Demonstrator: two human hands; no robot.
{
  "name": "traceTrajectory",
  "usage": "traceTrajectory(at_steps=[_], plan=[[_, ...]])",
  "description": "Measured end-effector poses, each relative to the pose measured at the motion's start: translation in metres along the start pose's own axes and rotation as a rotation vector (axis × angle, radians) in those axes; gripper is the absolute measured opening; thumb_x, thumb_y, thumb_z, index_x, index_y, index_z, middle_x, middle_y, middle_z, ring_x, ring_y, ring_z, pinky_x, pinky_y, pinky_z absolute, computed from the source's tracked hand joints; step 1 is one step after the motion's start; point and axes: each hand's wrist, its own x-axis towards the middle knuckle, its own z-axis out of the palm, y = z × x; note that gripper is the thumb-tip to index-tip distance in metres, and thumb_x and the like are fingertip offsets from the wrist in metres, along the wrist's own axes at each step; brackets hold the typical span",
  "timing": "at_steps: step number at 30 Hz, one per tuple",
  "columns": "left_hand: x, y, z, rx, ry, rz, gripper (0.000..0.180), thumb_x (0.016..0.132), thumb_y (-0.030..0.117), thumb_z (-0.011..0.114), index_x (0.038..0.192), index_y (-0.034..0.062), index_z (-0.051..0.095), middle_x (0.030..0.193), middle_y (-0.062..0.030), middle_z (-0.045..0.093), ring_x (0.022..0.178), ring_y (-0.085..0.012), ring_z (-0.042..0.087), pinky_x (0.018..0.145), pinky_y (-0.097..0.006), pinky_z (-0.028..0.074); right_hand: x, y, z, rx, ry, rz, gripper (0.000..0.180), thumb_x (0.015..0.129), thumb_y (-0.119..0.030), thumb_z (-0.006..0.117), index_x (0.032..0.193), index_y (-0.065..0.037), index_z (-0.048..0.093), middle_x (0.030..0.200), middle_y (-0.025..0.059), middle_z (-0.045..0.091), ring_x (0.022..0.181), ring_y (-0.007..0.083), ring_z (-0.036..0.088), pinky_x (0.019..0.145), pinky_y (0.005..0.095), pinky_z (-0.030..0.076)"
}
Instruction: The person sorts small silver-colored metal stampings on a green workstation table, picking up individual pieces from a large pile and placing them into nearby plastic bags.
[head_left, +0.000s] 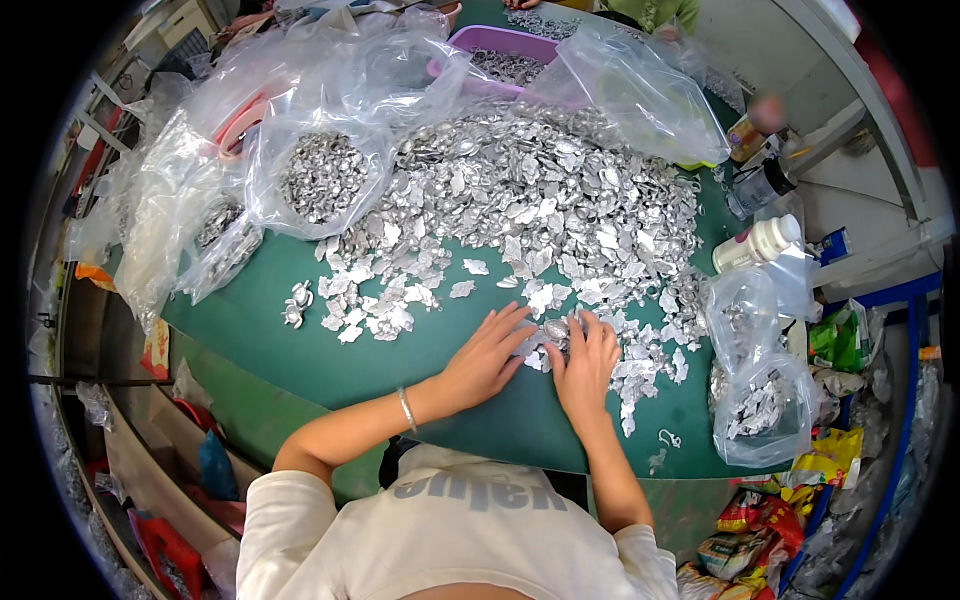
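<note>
- We have both hands down at the near edge of the big heap of small silvery metal pieces [540,200] that covers the far half of the green worktop [300,340].
- Our left hand [487,355] lies flat, fingers spread and slack, pressing lightly on a few loose pieces; its grip is open and holds nothing that we can see. It seems to pin the strays so they do not slide.
- Our right hand [585,360] is curled, fingertips at a rounded silvery piece [556,329] lying on the worktop between the two hands. Whether that grip is closed on the piece or only touching it we cannot tell.
- A thin scatter of pieces trails off to the right of our hands, likely pulled out of the heap so single ones can be picked apart.
- An open clear bag of pieces [322,180] stands at the far left, mouth up, within reach. Another clear bag [765,410] sits at the right edge.
- A white bottle [757,243] lies on its side well right of the heap.
- A purple tray [505,55] sits beyond the heap.
</note>
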Motion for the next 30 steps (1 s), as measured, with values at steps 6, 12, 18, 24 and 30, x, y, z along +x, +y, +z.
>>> traceTrajectory(at_steps=[6,12,18,24,30], plan=[[0.009,-0.002,0.008,0.008,-0.007,0.027,0.039,0.083,0.003,0.060,0.121,0.0041,0.053,0.137,-0.0168,0.044,0.131,-0.0383,0.036,0.108,-0.052,0.028,0.005,0.009,0.001,0.103,-0.021,-0.062,0.033,0.070,-0.013,0.073,0.098,0.000,0.060,0.117,0.0135,0.051,0.115,0.0343,0.043,0.094,0.0475,0.029],[0.004,-0.001,0.014,0.018,-0.024,0.007,0.040,0.083,0.001,0.061,0.122,0.0057,0.053,0.139,-0.0150,0.044,0.132,-0.0359,0.037,0.109,-0.053,0.026,-0.001,0.007,0.003,-0.026,-0.009,-0.119,0.034,0.071,-0.015,0.074,0.099,0.000,0.061,0.126,0.0145,0.046,0.124,0.0366,0.036,0.099,0.0561,0.024],[-0.001,0.001,0.013,0.007,0.011,0.003,0.042,0.083,0.001,0.061,0.123,0.0062,0.053,0.138,-0.0142,0.045,0.131,-0.0349,0.038,0.110,-0.052,0.026,0.004,-0.008,-0.005,0.100,-0.039,-0.082,0.037,0.072,-0.013,0.074,0.103,-0.002,0.056,0.117,0.0126,0.051,0.116,0.0334,0.044,0.100,0.0540,0.023],[-0.012,0.008,0.007,-0.092,0.067,-0.056,0.044,0.083,-0.001,0.060,0.125,0.0066,0.051,0.135,-0.0133,0.047,0.130,-0.0335,0.040,0.111,-0.050,0.025,-0.021,0.006,0.003,0.226,0.085,-0.023,0.034,0.073,-0.010,0.073,0.101,-0.001,0.056,0.093,0.0102,0.058,0.091,0.0288,0.055,0.095,0.0467,0.033],[-0.020,0.010,0.012,-0.071,0.046,-0.061,0.042,0.082,-0.001,0.060,0.123,0.0066,0.053,0.132,-0.0141,0.049,0.129,-0.0331,0.040,0.112,-0.049,0.025,-0.012,0.027,-0.024,0.410,0.093,0.161,0.017,0.076,-0.005,0.070,0.089,0.001,0.060,0.089,0.0133,0.062,0.086,0.0313,0.056,0.079,0.0379,0.044]])
